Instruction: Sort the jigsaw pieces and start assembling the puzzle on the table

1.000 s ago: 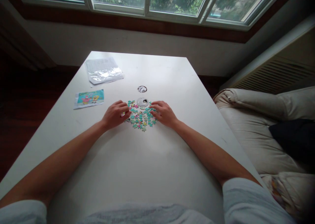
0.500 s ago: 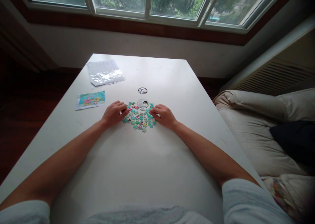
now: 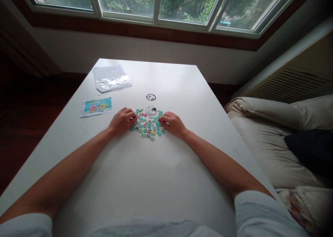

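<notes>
A loose pile of small jigsaw puzzle pieces (image 3: 148,127), mostly teal with some pink and yellow, lies spread on the white table (image 3: 145,174). At the pile's left edge is my left hand (image 3: 122,120), its thumb and fingertips pinched on a puzzle piece that is mostly hidden. My right hand (image 3: 172,123) rests at the right edge, with curled fingers closed over the pieces there. What its fingertips hold is too small to make out. A round grey-and-white disc (image 3: 151,110) set in the table touches the far side of the pile.
Left of the pile lies a picture card (image 3: 96,107) with cartoon figures. Behind it is a clear plastic sleeve with papers (image 3: 112,78). A second round inset (image 3: 151,97) sits farther back. A pale sofa (image 3: 255,140) stands to the right, windows (image 3: 156,4) ahead.
Both hands stay at the sides of the pile, with only small finger movements. The left fingers have drawn closer together. The whole view has shifted slightly downward in the picture.
</notes>
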Motion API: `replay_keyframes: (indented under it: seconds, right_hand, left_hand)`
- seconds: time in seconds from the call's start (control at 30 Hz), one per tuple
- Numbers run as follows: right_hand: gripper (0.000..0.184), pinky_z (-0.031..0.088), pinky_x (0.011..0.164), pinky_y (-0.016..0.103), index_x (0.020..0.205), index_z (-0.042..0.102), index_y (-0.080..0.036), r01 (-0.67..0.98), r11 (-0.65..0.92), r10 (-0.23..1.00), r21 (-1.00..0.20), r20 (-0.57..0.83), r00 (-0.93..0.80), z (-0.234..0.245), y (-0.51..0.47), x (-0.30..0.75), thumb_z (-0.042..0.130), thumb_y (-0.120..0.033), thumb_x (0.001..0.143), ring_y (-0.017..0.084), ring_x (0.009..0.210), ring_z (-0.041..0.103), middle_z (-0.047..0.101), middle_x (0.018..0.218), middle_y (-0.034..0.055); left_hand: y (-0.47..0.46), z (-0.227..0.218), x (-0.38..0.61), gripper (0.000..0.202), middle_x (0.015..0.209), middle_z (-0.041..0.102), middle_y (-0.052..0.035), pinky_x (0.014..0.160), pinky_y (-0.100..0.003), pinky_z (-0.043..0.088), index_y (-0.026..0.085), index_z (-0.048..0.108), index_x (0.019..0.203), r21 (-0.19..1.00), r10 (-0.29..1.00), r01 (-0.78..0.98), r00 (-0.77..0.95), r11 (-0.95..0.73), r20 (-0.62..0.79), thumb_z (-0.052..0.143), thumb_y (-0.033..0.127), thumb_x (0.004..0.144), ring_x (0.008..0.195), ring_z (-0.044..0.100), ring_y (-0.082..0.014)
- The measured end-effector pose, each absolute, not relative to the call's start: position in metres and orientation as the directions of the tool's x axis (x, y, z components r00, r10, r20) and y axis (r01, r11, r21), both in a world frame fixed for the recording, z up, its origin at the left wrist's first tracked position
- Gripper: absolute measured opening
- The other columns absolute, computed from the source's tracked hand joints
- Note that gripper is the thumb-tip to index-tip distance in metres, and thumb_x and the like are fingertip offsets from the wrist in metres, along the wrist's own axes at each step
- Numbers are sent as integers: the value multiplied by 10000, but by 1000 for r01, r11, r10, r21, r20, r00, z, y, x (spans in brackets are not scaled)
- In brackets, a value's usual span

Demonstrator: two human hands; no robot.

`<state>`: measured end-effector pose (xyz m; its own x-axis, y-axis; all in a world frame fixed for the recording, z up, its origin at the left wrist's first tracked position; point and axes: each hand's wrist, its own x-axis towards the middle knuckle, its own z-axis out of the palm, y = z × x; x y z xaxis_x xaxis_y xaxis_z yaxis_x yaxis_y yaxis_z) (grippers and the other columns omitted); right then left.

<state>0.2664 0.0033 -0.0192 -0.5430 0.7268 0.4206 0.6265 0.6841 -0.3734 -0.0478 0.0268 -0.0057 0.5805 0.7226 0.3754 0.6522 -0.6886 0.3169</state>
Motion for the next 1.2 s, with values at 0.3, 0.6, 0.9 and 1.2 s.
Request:
replay_keyframes:
  seconds: [0.3, 0.6, 0.9, 1.2]
  right_hand:
    - [166, 410, 775, 306, 927, 701, -227, 600, 713, 700, -364, 429, -571, -19, 2, 258, 562, -290, 992, 185, 785, 533, 656, 814, 41]
    - [114, 407, 817, 304, 975, 716, -231, 657, 689, 724, -304, 317, -612, -4, 9, 233, 610, -275, 967, 195, 903, 554, 672, 943, 58]
    - [123, 413, 818, 318, 951, 720, -237, 782, 575, 817, -239, 203, -539, 5, 17, 205, 612, -296, 962, 217, 950, 554, 653, 934, 68]
    - [128, 418, 805, 327, 974, 728, -239, 785, 567, 823, -250, 212, -527, 6, 14, 209, 628, -317, 958, 220, 943, 552, 658, 946, 69]
  left_hand:
    - [14, 0, -34, 197, 924, 677, -53, 824, -341, 473, 243, 729, 935, 281, 654, 591, 664, -756, 363, 548, 308, 979, 898, 559, -213]
    - [-3, 9, -26, 248, 791, 690, -13, 820, -311, 461, 270, 711, 958, 227, 533, 484, 796, -845, 287, 476, 325, 1014, 796, 649, -174]
    - [11, 2, -39, 333, 676, 614, -20, 661, -293, 400, 219, 671, 791, 237, 698, 668, 598, -706, 393, 458, 362, 1003, 649, 552, -156]
    - [21, -1, -46, 302, 642, 562, -9, 628, -289, 363, 209, 672, 760, 319, 835, 789, 408, -526, 369, 492, 345, 961, 625, 519, -157]
